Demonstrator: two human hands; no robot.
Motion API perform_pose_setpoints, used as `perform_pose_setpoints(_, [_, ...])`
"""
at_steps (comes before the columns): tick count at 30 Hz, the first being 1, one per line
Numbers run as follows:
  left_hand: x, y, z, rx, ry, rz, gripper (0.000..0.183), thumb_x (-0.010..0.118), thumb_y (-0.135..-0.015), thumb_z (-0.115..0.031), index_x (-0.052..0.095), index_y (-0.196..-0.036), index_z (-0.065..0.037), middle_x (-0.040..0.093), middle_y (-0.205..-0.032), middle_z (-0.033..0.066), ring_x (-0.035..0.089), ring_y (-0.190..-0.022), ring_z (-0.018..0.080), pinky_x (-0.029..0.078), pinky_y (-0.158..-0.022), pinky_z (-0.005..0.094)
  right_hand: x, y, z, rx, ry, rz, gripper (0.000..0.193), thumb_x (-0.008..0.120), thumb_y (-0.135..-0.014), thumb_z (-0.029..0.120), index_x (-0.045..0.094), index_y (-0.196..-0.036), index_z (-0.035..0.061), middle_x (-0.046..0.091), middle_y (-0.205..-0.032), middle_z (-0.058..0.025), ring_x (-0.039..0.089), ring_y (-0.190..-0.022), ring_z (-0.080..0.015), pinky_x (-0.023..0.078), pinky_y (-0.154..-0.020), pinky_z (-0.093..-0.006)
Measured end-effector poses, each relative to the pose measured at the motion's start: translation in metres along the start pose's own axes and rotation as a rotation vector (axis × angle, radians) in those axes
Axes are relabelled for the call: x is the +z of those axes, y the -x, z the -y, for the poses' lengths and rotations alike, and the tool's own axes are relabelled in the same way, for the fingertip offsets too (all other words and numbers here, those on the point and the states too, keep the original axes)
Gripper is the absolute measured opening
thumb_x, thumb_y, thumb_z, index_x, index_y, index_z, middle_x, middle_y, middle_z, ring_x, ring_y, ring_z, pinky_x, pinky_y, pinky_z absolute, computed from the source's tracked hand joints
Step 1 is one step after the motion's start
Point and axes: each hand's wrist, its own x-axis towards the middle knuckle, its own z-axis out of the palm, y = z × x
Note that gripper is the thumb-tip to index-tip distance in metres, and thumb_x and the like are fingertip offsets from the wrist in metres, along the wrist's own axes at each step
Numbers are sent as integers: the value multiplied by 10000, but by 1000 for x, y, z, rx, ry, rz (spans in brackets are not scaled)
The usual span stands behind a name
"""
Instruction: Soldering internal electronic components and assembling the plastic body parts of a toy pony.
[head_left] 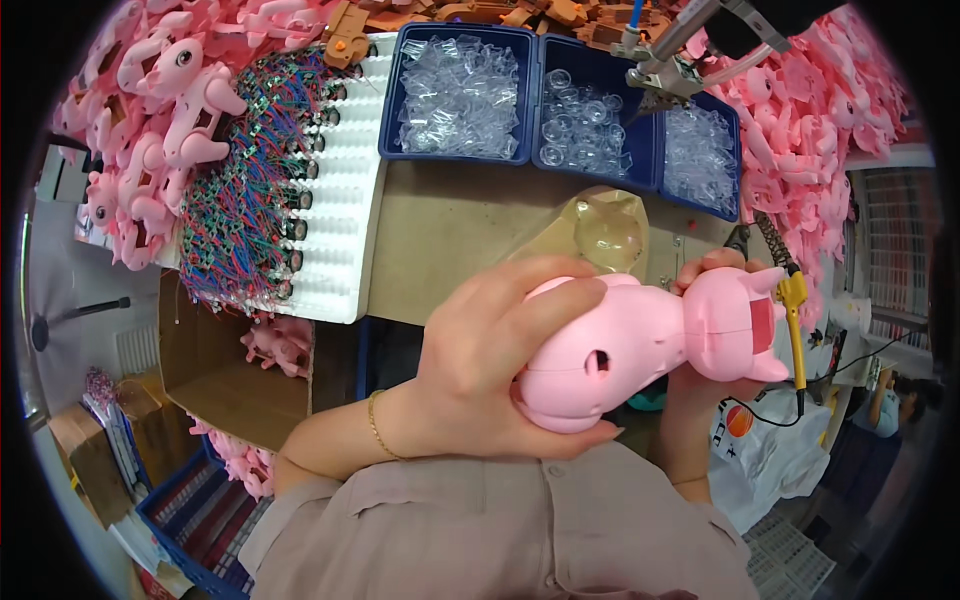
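A pink plastic toy animal (640, 325) is held sideways between my hands, its eared head to the right. There is a small dark hole in its rounded body and a reddish opening in the head. My left hand (470, 335) wraps round the body, thumb below and fingers over the top. Behind the head and neck, my right hand (690, 400) grips the toy; its fingertips show above the neck and the rest is partly hidden. Just beyond the toy, a clear yellowish rounded piece (610, 230) lies on the brown work surface (440, 230).
Blue bins (535, 150) of clear plastic parts line the back. At left, a white foam tray (350, 200) bears wired circuit boards (250, 180). Pink toy parts are heaped on both sides. A yellow-handled soldering iron (793, 300) stands right; a metal fixture (665, 75) overhangs the bins.
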Motion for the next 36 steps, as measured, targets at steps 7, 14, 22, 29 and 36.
perform_pose_setpoints(7, [-11, 7, 2, -58, -28, 34, 754, 851, -492, -311, 569, -1140, -47, 617, -1070, 155, 631, -896, 298, 515, -749, 362, 20, 13, -3, 192, 19, -214, 838, 752, -653, 545, 416, -1222, 30, 568, -1115, -221, 614, -949, -288, 515, -842, -371])
perform_pose_setpoints(14, [-13, -27, -3, -12, -506, 614, 741, 781, -675, -338, 469, -1262, -10, 539, -1217, 152, 528, -1132, 282, 437, -942, 445, 60, -23, 53, -102, 889, 475, 788, 852, -545, 340, 518, -1177, 9, 569, -1153, -171, 547, -1054, -276, 412, -948, -383])
perform_pose_setpoints(22, [-7, -10, 22, -425, 375, 487, 726, 713, -791, -238, 330, -1363, -8, 474, -1303, 131, 484, -1199, 241, 405, -1021, 424, 36, -27, 66, 218, 713, 560, 885, 755, -703, 487, 414, -1324, -44, 495, -1300, -189, 465, -1231, -279, 345, -1032, -386])
perform_pose_setpoints(29, [13, 16, 11, -789, 694, 197, 805, 703, -803, -186, 227, -1421, 12, 395, -1391, 141, 424, -1270, 250, 358, -1052, 356, 37, 32, 35, 514, 468, 134, 725, 562, -893, 469, 369, -1354, -56, 461, -1332, -207, 419, -1278, -293, 304, -1061, -385])
perform_pose_setpoints(36, [6, 28, -13, -993, 975, 540, 752, 659, -832, -343, 308, -1381, 31, 463, -1318, 138, 434, -1252, 223, 363, -1028, 354, 17, 47, 43, 853, 124, 258, 710, 632, -877, 219, 242, -1414, -36, 347, -1427, -161, 324, -1330, -241, 274, -1077, -364])
